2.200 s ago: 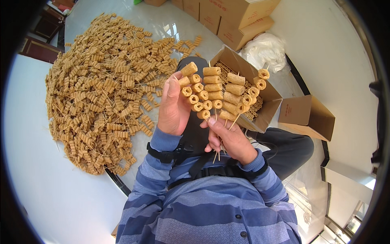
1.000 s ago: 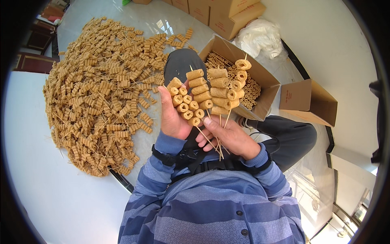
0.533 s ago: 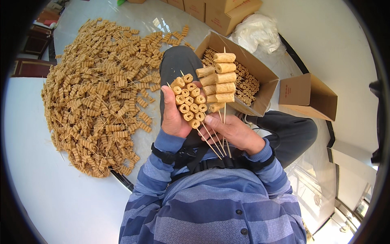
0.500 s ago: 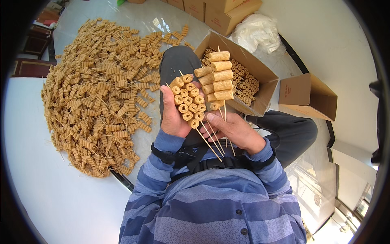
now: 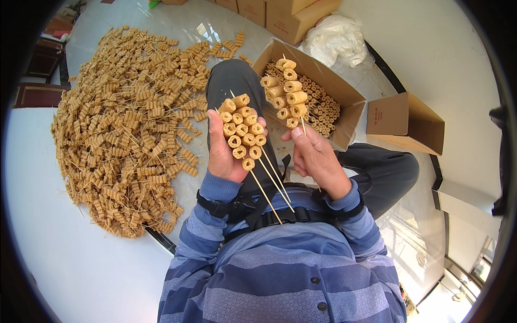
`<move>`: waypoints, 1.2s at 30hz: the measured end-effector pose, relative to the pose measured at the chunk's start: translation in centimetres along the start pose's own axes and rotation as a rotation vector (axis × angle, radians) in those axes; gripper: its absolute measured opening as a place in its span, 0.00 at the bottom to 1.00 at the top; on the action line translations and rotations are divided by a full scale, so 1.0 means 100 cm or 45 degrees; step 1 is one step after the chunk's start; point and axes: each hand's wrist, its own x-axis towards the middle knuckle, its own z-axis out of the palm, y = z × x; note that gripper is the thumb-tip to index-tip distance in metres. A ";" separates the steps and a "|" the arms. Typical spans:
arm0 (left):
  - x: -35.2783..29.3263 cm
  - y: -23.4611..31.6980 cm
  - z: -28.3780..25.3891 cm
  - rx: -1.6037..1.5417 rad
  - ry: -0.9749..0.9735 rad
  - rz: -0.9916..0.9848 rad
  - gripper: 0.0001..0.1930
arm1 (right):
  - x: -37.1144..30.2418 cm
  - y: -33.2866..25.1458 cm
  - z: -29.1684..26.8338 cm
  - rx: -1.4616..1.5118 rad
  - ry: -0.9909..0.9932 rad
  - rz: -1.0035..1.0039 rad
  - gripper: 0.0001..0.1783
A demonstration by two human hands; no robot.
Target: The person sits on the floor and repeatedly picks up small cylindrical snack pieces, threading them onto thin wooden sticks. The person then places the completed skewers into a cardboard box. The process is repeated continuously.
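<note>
My left hand (image 5: pixel 225 156) is closed round a bundle of skewers (image 5: pixel 242 129), each threaded with short, hollow, golden-brown rolls. Their ring-shaped ends face up, and bare sticks stick out toward my waist. In my right hand (image 5: pixel 316 160), thumb and fingers pinch the sticks of other skewers (image 5: pixel 295 98) holding the same kind of rolls. These stand out past my fingertips, over the near side of an open cardboard box (image 5: pixel 349 119). Inside that box lie many more skewered rolls (image 5: pixel 325 110), partly hidden by the ones I hold.
On the floor to the left spreads a large heap of skewered rolls (image 5: pixel 121 134). Right of the full box is another open cardboard box (image 5: pixel 401 121). White plastic sheeting (image 5: pixel 335 40) lies behind, beside stacked cartons (image 5: pixel 285 24). My bent knee (image 5: pixel 231 81) rises between heap and box.
My right hand has moved slightly right, away from the left hand's bundle. Its skewers have turned, so the rolls' hollow ends now show. The left hand still grips its bundle.
</note>
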 end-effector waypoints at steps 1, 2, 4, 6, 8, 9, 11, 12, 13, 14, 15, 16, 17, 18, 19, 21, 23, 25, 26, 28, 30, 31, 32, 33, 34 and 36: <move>0.001 0.002 0.001 -0.055 -0.069 0.002 0.39 | 0.000 -0.001 0.002 -0.087 0.006 -0.016 0.20; 0.002 0.003 0.003 -0.087 -0.125 -0.001 0.40 | 0.000 -0.002 0.003 -0.015 -0.046 0.016 0.20; 0.001 0.002 0.009 -0.085 -0.048 0.023 0.40 | -0.001 -0.003 0.004 0.149 -0.190 0.075 0.20; -0.005 -0.007 0.017 -0.039 0.108 0.102 0.39 | -0.002 -0.003 0.005 0.237 -0.313 0.099 0.21; -0.005 -0.005 0.020 0.015 0.138 0.077 0.41 | -0.001 -0.003 0.005 0.247 -0.377 0.121 0.21; -0.006 -0.005 0.020 0.017 0.140 0.066 0.41 | -0.001 -0.003 0.004 0.269 -0.406 0.164 0.22; -0.007 -0.003 0.017 -0.008 0.111 0.042 0.42 | 0.000 -0.003 0.000 0.313 -0.498 0.221 0.22; -0.007 -0.003 0.015 -0.033 0.081 0.028 0.43 | 0.001 -0.002 -0.001 0.320 -0.527 0.259 0.23; -0.007 -0.002 0.011 -0.044 0.041 0.008 0.44 | 0.001 -0.001 -0.001 0.323 -0.561 0.262 0.23; -0.007 -0.001 0.008 -0.013 -0.038 -0.016 0.46 | 0.001 -0.001 -0.001 0.314 -0.573 0.273 0.23; -0.005 0.001 0.005 0.032 -0.128 -0.049 0.48 | 0.000 -0.001 0.000 0.285 -0.571 0.298 0.23; -0.005 0.002 0.003 0.075 -0.218 -0.082 0.50 | 0.000 0.000 0.000 0.262 -0.570 0.281 0.23; -0.006 0.001 0.002 0.054 -0.201 -0.088 0.51 | 0.000 0.000 0.001 0.218 -0.555 0.277 0.23; -0.006 0.000 0.001 0.032 -0.185 -0.093 0.52 | -0.001 0.000 0.002 0.183 -0.556 0.249 0.22; -0.007 0.000 0.001 0.000 -0.202 -0.095 0.52 | -0.001 -0.001 0.003 0.143 -0.538 0.270 0.24; -0.008 -0.001 0.001 0.016 -0.116 -0.058 0.49 | -0.002 -0.001 0.003 0.070 -0.525 0.272 0.26; -0.008 0.000 0.002 0.030 -0.076 -0.024 0.47 | -0.004 -0.003 0.003 -0.041 -0.490 0.268 0.27; -0.008 0.000 0.002 0.052 -0.050 -0.001 0.46 | -0.007 -0.004 0.002 -0.167 -0.406 0.230 0.27; -0.007 0.001 0.001 0.026 -0.062 -0.003 0.46 | -0.009 -0.005 0.002 -0.234 -0.346 0.191 0.27; -0.006 0.001 -0.003 0.004 -0.076 0.002 0.45 | -0.010 -0.006 0.001 -0.367 -0.266 0.152 0.27; -0.005 -0.002 -0.006 -0.011 -0.022 0.034 0.44 | -0.011 -0.006 -0.001 -0.505 -0.226 0.137 0.26; -0.004 -0.002 -0.008 -0.002 -0.007 0.048 0.45 | -0.011 -0.006 -0.002 -0.593 -0.211 0.132 0.25; -0.003 -0.001 -0.010 0.004 -0.004 0.056 0.45 | -0.010 -0.006 -0.003 -0.686 -0.197 0.115 0.24; -0.002 0.001 -0.012 -0.098 -0.057 0.053 0.45 | -0.010 -0.005 -0.003 -0.778 -0.184 0.099 0.24; -0.001 0.004 -0.014 -0.204 -0.122 0.045 0.45 | -0.010 -0.004 -0.004 -0.694 -0.186 0.069 0.24; 0.001 0.006 -0.014 -0.304 -0.221 0.039 0.45 | -0.010 -0.002 -0.004 -0.525 -0.191 0.010 0.24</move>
